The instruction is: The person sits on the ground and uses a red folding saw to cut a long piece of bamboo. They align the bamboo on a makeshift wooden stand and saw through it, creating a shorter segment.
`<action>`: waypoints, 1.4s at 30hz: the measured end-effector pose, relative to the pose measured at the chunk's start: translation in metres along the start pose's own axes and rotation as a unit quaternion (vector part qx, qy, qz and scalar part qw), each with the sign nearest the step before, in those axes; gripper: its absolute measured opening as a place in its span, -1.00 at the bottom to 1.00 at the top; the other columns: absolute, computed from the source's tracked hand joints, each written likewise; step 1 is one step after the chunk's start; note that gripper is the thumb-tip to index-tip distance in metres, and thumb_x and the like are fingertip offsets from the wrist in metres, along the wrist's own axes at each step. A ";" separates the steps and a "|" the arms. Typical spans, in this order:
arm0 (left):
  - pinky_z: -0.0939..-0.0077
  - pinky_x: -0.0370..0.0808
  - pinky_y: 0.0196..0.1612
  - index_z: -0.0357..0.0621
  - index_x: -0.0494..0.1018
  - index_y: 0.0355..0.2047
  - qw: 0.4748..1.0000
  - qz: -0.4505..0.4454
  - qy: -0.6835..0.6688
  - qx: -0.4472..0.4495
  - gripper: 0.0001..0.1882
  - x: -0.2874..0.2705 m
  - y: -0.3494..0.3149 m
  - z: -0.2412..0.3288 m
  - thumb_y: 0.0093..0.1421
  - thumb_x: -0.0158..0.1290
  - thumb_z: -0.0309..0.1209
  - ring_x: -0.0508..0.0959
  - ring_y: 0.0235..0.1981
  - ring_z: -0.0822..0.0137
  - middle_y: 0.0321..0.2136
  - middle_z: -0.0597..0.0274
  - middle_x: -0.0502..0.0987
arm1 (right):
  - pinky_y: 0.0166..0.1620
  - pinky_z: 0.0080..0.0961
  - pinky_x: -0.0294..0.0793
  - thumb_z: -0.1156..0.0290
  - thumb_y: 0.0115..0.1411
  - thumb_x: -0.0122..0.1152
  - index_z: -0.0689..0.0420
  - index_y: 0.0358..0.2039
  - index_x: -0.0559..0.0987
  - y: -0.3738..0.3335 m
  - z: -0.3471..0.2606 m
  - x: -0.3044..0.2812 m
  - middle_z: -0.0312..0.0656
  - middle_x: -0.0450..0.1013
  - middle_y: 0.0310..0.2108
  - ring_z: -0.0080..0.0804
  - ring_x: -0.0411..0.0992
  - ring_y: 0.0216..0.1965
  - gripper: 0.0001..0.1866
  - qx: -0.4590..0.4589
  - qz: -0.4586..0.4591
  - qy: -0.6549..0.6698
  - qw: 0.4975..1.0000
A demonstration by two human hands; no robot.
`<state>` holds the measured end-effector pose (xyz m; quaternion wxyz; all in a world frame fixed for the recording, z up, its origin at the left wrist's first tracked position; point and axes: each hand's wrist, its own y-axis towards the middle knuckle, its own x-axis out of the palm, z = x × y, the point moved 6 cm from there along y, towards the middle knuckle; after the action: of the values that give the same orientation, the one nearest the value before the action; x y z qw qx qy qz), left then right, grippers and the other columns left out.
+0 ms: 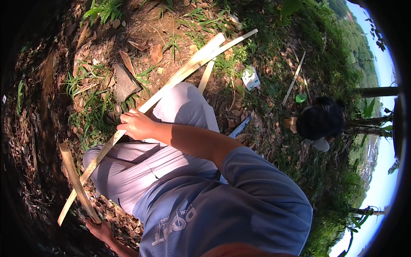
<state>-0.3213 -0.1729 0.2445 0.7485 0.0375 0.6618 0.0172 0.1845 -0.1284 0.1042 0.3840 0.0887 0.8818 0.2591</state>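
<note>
We see the right hand (pixel 136 125) closed around a long pale bamboo strip (pixel 180 77), gripping it near its middle, above the knee of the grey trousers (pixel 141 167). The strip runs from lower left, near the dark ground, up to the upper right, where at least two strips lie side by side; we cannot tell which of them the hand holds past that point. The left hand (pixel 100 229) sits at the lower edge, closed on the lower end of a shorter, darker bamboo piece (pixel 77 182) that stands steeply and crosses the long strip; its fingers are partly cut off by shade and by the blue shirt (pixel 239 201). Where the two pieces cross, contact is hard to judge. A flat stone (pixel 125 82) lies on leaf litter beyond the knee. A small white packet (pixel 250 78) lies in the grass. At right another person's dark-haired head (pixel 320 118) shows; that person's hands are hidden.
</note>
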 end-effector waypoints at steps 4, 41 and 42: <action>0.07 0.54 -0.06 -0.38 0.48 -0.02 0.991 0.099 -0.082 0.044 -0.51 -0.013 0.007 0.030 -0.04 0.19 -0.67 0.58 -0.18 -0.12 -0.17 -0.10 0.53 | 0.00 -0.27 0.36 0.26 0.04 0.56 -0.14 -0.11 0.77 -0.002 0.000 -0.004 -0.27 0.43 -0.23 -0.29 0.51 -0.11 -0.65 0.014 -0.009 0.000 1.000; -0.47 -0.08 0.58 -0.28 0.41 0.03 0.962 0.082 -0.037 0.259 -0.33 0.007 0.022 0.206 -0.12 0.37 -0.40 0.38 0.38 -0.10 0.08 -0.11 0.49 | 0.42 0.03 0.48 0.20 0.57 0.13 0.19 0.31 0.47 -0.072 -0.060 -0.048 0.02 0.49 0.31 -0.02 0.47 0.35 -0.55 0.362 0.049 0.843 0.396; -0.47 -0.12 0.58 -0.30 0.39 0.10 0.968 0.093 -0.030 0.230 -0.28 0.005 0.019 0.192 -0.11 0.38 -0.39 0.33 0.43 -0.13 0.11 -0.13 0.47 | 0.44 0.03 0.45 0.19 0.56 0.14 0.19 0.31 0.47 -0.071 -0.069 -0.036 0.03 0.49 0.31 -0.02 0.45 0.36 -0.55 0.412 0.055 0.816 0.401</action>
<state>-0.1303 -0.1602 0.2647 0.7342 0.2704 0.6191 -0.0670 0.1624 -0.2290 0.1292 -0.6169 0.0308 0.7687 -0.1660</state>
